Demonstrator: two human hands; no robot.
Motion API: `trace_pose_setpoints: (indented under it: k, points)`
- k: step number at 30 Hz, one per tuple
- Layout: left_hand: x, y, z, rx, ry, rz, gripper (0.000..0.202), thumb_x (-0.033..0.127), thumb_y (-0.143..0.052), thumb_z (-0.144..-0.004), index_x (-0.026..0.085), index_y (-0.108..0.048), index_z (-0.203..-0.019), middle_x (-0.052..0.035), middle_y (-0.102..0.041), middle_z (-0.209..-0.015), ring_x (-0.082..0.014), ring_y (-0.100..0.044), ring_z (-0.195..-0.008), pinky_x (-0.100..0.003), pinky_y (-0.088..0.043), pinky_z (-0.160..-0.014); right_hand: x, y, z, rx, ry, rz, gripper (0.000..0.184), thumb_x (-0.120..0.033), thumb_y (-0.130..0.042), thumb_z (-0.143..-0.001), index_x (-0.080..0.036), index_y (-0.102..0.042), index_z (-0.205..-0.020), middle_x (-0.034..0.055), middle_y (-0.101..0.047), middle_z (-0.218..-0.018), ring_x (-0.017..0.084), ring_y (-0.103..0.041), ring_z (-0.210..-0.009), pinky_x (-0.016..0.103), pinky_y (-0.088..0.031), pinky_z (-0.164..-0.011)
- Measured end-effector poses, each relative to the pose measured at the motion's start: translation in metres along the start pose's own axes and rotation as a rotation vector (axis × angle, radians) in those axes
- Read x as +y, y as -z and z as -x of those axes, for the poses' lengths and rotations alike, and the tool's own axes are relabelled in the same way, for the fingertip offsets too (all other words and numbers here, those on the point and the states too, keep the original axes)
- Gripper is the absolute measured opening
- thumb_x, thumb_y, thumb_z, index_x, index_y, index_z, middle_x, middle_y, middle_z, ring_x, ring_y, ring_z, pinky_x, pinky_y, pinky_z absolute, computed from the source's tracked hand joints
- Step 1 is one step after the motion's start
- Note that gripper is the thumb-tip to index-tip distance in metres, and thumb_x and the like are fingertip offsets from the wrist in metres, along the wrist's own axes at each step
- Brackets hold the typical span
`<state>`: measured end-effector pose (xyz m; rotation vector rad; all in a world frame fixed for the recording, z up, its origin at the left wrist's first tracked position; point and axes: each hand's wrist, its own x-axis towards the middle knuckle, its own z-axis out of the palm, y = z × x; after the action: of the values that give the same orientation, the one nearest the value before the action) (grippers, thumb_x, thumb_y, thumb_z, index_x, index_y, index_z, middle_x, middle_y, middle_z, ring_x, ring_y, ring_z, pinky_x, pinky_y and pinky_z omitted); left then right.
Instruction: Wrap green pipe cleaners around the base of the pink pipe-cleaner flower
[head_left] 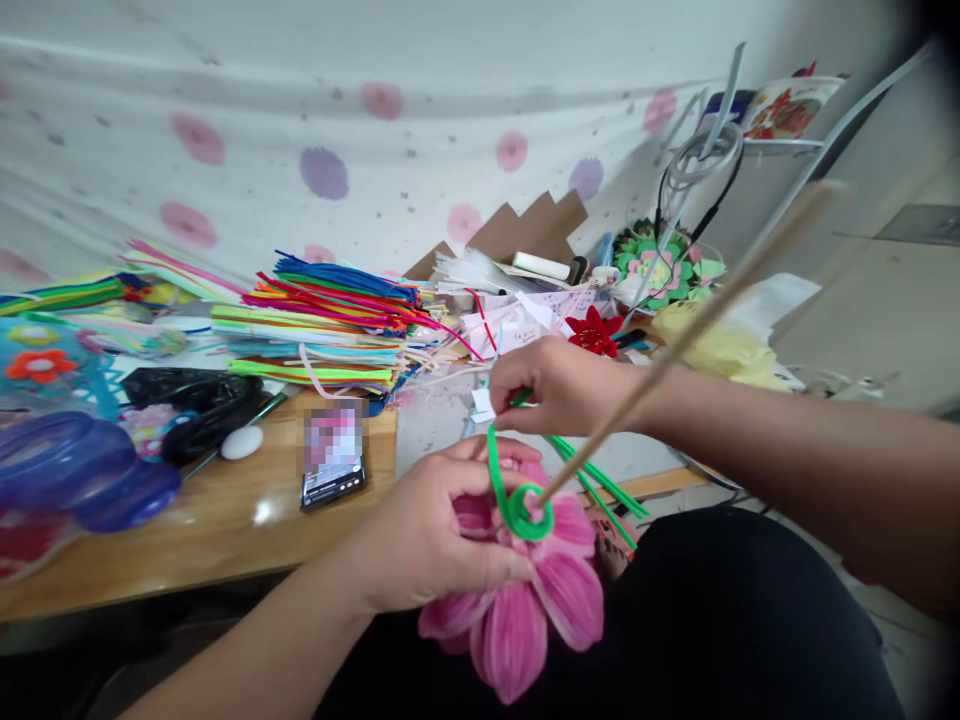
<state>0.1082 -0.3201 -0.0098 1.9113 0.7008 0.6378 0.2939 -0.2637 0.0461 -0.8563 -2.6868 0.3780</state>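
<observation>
Pink flower (510, 645) is held above a dark-clothed lap (727, 620). At left, a phone (332, 455) is laid on the table (292, 535). Petals (574, 600) are clasped between thumb and fingers by the left hand (431, 525). A green strip (514, 515) is coiled around the base of a stick (675, 355); further right, green material (521, 397) is pinched in the right hand's fingertips (504, 392).

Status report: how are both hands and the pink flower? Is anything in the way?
Left hand holding pink flower. Right hand pinching green pipe cleaner, looped around base of wooden stick. Stick slants across view, over right forearm.
</observation>
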Motion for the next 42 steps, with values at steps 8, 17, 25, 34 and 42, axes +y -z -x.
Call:
trace_pose_setpoints:
  k: [8,17,25,34,42]
  points:
    - [-0.025,0.001,0.007,0.326,0.071,0.243,0.030,0.024,-0.075,-0.066,0.023,-0.073,-0.095,-0.0070,-0.043,-0.141,-0.0297,-0.043,-0.127,-0.037,-0.040,-0.103,0.008,-0.021,0.059,0.174,-0.126,-0.024,0.020,-0.017,-0.050,-0.088,-0.014,-0.069,-0.090,0.0030,-0.061,-0.071,0.011,-0.055,-0.066,0.021,-0.038,-0.059]
    - [-0.044,0.001,-0.007,0.625,0.212,0.464,0.037,0.024,-0.077,-0.064,0.016,-0.070,-0.099,-0.0087,-0.055,-0.128,-0.0225,-0.062,-0.101,-0.027,-0.053,-0.078,-0.013,-0.044,0.096,0.145,-0.120,0.354,0.027,-0.012,-0.042,-0.088,-0.018,-0.068,-0.093,0.0026,-0.053,-0.069,0.014,-0.042,-0.057,0.029,-0.026,-0.054]
    - [-0.050,0.009,-0.005,0.674,0.204,0.341,0.037,0.026,-0.076,-0.066,0.017,-0.069,-0.101,-0.0096,-0.060,-0.120,-0.0233,-0.062,-0.099,-0.029,-0.052,-0.077,0.008,-0.038,0.130,0.191,-0.174,0.229,0.022,-0.015,-0.044,-0.090,-0.019,-0.065,-0.095,0.0036,-0.056,-0.070,0.013,-0.052,-0.061,0.025,-0.035,-0.055]
    - [-0.046,0.006,-0.014,0.656,0.197,0.240,0.026,0.026,-0.074,-0.066,0.016,-0.072,-0.089,-0.0099,-0.059,-0.122,-0.0250,-0.059,-0.105,-0.029,-0.050,-0.084,0.057,-0.025,0.171,0.352,-0.410,0.162,0.012,-0.024,-0.051,-0.086,-0.024,-0.063,-0.086,0.0063,-0.068,-0.082,0.018,-0.063,-0.073,0.030,-0.047,-0.065]
    - [-0.041,0.003,-0.023,0.588,0.209,0.142,0.024,0.026,-0.072,-0.068,0.016,-0.072,-0.090,-0.0088,-0.060,-0.119,-0.0239,-0.058,-0.107,-0.029,-0.047,-0.089,0.109,-0.020,0.172,0.435,-0.667,0.477,0.018,-0.031,-0.052,-0.087,-0.020,-0.066,-0.090,0.0125,-0.069,-0.081,0.021,-0.064,-0.072,0.033,-0.045,-0.064]
